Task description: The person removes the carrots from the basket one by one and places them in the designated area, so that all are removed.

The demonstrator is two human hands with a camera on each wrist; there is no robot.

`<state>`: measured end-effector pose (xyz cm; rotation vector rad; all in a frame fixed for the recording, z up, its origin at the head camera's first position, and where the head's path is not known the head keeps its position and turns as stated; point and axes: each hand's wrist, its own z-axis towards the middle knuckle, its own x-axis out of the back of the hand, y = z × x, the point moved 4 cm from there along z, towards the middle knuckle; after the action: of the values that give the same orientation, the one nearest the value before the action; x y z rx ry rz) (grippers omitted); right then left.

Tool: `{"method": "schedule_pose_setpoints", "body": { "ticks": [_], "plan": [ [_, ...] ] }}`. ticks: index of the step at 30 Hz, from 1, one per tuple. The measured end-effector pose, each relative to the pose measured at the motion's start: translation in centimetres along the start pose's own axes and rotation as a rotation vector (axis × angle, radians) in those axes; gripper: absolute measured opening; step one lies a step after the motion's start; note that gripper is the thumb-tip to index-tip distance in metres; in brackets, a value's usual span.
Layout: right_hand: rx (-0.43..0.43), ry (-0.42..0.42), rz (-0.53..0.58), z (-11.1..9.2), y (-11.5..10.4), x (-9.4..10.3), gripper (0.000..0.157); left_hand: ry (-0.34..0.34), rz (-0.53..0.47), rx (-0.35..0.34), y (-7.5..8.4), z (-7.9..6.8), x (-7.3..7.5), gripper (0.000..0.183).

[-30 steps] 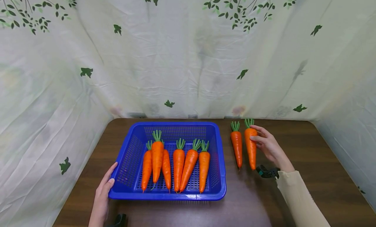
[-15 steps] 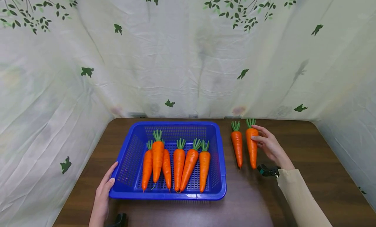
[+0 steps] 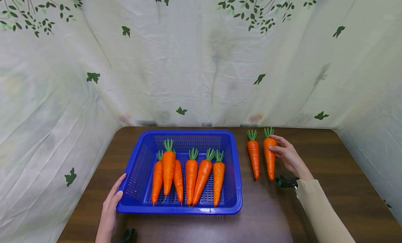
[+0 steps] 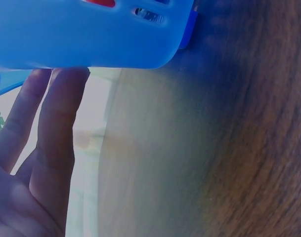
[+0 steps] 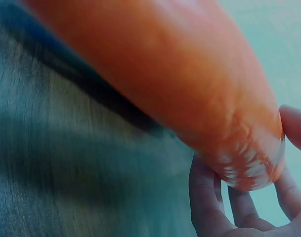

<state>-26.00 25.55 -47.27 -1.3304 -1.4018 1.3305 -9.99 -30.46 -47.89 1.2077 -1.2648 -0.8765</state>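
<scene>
My left hand (image 3: 109,204) holds the left rim of a blue plastic basket (image 3: 179,210), its thumb at the rim near the front corner. In the left wrist view, two fairly straight fingers (image 4: 59,133) reach up to the basket's underside edge (image 4: 91,47). Several orange carrots with green stem tops lie inside, one resting across its neighbours. Right of the basket, my right hand (image 3: 288,156) pinches a carrot (image 3: 269,161) near its top. From the right wrist, that carrot (image 5: 190,74) fills the view, fingers around its thick end. Another carrot (image 3: 253,159) lies just left of it.
The brown wooden table (image 3: 339,187) runs under everything. A white leaf-print curtain (image 3: 201,61) hangs behind its far edge and along both sides. A black band (image 3: 286,182) sits on the right wrist, another black device (image 3: 127,235) by the left.
My right hand and the carrot in it have shifted very slightly rightward, and the carrot's tip sits a touch higher. The left hand and basket stay in place.
</scene>
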Motion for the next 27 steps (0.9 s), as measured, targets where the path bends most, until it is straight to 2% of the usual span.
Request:
{"method": "schedule_pose_setpoints", "body": {
  "ticks": [14, 27],
  "plan": [
    [0.007, 0.026, -0.133, 0.9, 1.2, 0.5, 0.058, -0.005, -0.030, -0.026, -0.1, -0.1, 0.0, 0.048],
    [0.009, 0.036, -0.213, 1.4, 1.6, 0.3, 0.057, 0.000, -0.029, -0.027, 0.0, -0.1, 0.0, 0.048]
  ]
}}
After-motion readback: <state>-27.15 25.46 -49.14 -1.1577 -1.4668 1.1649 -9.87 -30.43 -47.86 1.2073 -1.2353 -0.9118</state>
